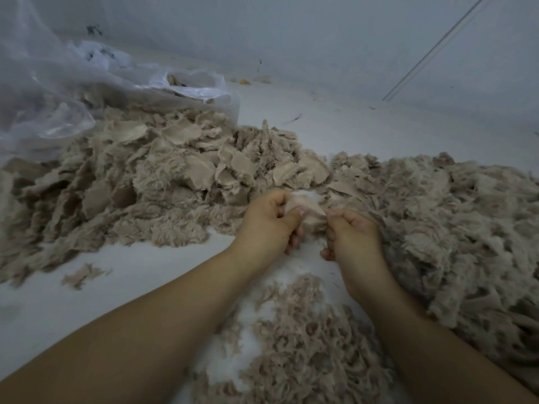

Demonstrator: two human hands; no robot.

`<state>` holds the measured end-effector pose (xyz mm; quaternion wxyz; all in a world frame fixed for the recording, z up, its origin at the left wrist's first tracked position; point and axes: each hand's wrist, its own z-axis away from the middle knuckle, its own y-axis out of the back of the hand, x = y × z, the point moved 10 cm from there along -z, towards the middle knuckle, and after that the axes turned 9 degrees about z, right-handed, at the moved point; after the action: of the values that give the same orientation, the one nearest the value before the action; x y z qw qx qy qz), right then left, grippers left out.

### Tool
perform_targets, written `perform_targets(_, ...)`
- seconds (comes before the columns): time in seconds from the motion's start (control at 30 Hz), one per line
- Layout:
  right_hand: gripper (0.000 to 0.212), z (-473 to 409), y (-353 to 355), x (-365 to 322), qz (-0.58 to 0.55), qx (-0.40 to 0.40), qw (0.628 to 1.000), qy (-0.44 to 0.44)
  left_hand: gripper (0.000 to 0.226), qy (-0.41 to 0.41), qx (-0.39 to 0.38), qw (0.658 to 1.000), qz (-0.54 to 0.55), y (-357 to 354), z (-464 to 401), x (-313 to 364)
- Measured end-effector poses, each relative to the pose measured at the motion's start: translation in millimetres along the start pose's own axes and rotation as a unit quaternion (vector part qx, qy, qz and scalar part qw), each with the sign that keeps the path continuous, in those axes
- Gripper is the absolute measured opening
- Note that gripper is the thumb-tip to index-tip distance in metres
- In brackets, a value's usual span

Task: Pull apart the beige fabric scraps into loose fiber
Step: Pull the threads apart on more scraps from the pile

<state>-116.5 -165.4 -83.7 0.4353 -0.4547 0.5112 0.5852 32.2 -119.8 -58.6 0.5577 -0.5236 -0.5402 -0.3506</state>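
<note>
Left hand (pixel 269 225) and right hand (pixel 353 237) each have their grip closed, fingers curled, on one beige fabric scrap (pixel 310 212), held between them just above the white floor (pixel 116 287). The scrap is soft, with frayed edges. A shaggy heap of scraps (pixel 151 170) lies to the left, loose fiber (pixel 306 345) lies curled below the forearms, and another fluffy mass (pixel 452 223) lies right. Clear plastic bags (pixel 58 91) sit against the pale wall (pixel 320 30).

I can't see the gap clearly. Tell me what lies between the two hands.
In the head view, one beige fabric scrap spans the gap: the left hand and the right hand each grip an end.
</note>
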Motion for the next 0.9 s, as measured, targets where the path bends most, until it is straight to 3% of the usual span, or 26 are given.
perform_targets(0.07, 0.047, -1.3, 0.0, 0.8, -0.007, 0.004, 1.000, -0.012, 0.015, -0.015, 0.027, 0.999, 0.011, 9.2, -0.2, 4.0)
perform_targets(0.2, 0.037, -5.2, 2.7, 5.5, -0.024, 0.021, 0.999, -0.037, 0.020, -0.019, 0.049, 0.998, 0.033, 16.5, 4.1, 6.5)
perform_targets(0.4, 0.040, -4.1, 7.8, 5.2, -0.023, 0.035, 0.999, -0.030, 0.022, -0.009, 0.053, 0.996, 0.065, 21.3, 4.4, 8.1)
perform_targets(0.57, 0.029, 3.2, -3.0, -3.8, -0.011, -0.024, 1.000, 0.001, 0.021, 0.023, 0.002, 0.995, 0.095, 6.3, 4.8, 0.2)
perform_targets(0.8, 0.020, 11.7, -16.7, -10.8, 0.068, -0.089, 0.993, 0.045, 0.028, 0.040, 0.007, 0.991, 0.126, 2.3, 3.1, -5.0)
perform_targets(0.9, 0.033, 7.8, -15.4, -7.9, 0.072, -0.080, 0.994, 0.037, 0.023, 0.042, 0.043, 0.993, 0.105, 12.4, 1.9, -4.7)
